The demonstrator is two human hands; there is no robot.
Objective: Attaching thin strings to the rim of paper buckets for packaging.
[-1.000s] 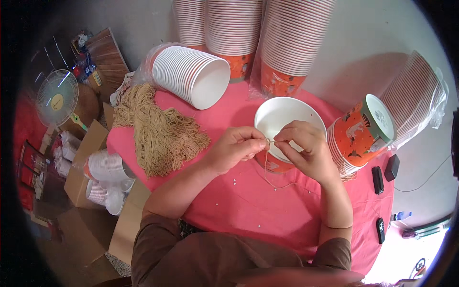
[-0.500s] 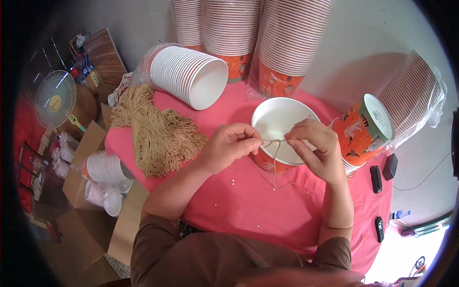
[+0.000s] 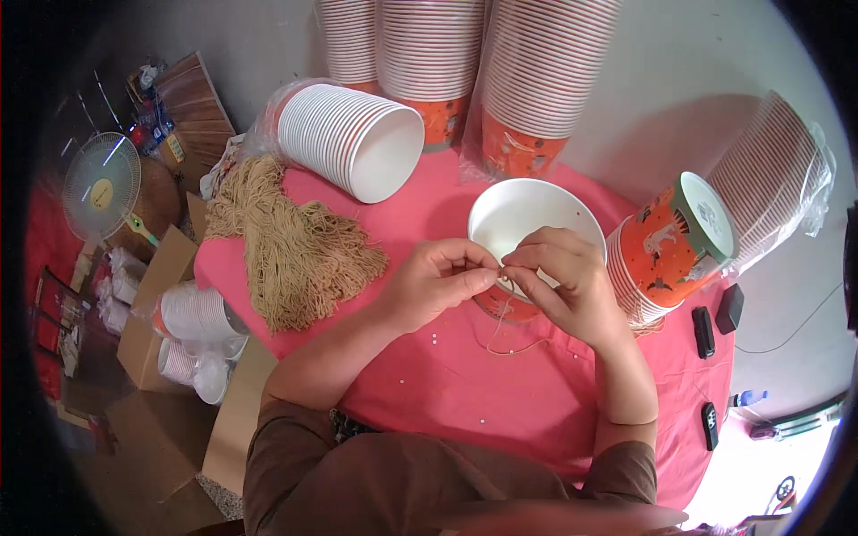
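A white-lined orange paper bucket (image 3: 527, 210) stands upright on the pink tablecloth (image 3: 465, 393). At its near rim my left hand (image 3: 438, 284) and my right hand (image 3: 563, 281) meet fingertip to fingertip, both pinching a thin tan string (image 3: 506, 332) whose loose end hangs down onto the cloth in front of the bucket. A large bundle of the same tan strings (image 3: 286, 241) lies to the left on the cloth.
A sleeve of nested buckets (image 3: 349, 143) lies on its side at the back left; tall stacks (image 3: 536, 62) stand behind, more stacks (image 3: 679, 237) lie at right. Two black remotes (image 3: 715, 322) sit at the right edge. Cardboard boxes with lids (image 3: 192, 330) and a fan (image 3: 100, 186) are on the floor left.
My hands, apart with the string stretched between them half a second ago, have come together again at the bucket's near rim.
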